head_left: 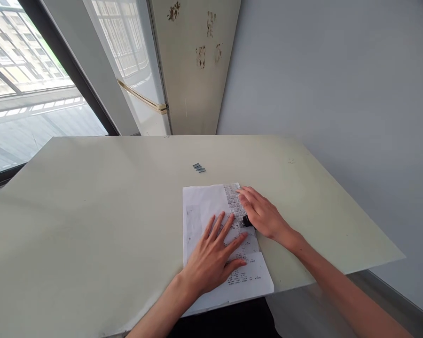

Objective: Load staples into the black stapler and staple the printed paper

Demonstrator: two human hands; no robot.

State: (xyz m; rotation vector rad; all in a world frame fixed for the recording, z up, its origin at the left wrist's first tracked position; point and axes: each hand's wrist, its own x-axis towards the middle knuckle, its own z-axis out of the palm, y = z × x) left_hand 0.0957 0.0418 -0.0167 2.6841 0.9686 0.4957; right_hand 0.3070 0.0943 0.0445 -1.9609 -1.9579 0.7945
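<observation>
My left hand (215,256) lies flat with spread fingers on a stack of printed white paper (200,202). At the paper's right edge, a small black stapler (246,220) shows its front end over the sheets. My right hand (261,211) covers the rest of it, palm down over the tool, with its fingers extended toward the top right corner of the paper. How the palm grips the stapler is partly hidden. Several short silvery strips, which look like staples (199,167), lie just beyond the paper.
The pale table (91,225) extends well to the left, and its front edge runs just below the paper. A grey wall (324,84) rises on the right. Behind the table stands a refrigerator (193,94), with a large window (28,84) at the left.
</observation>
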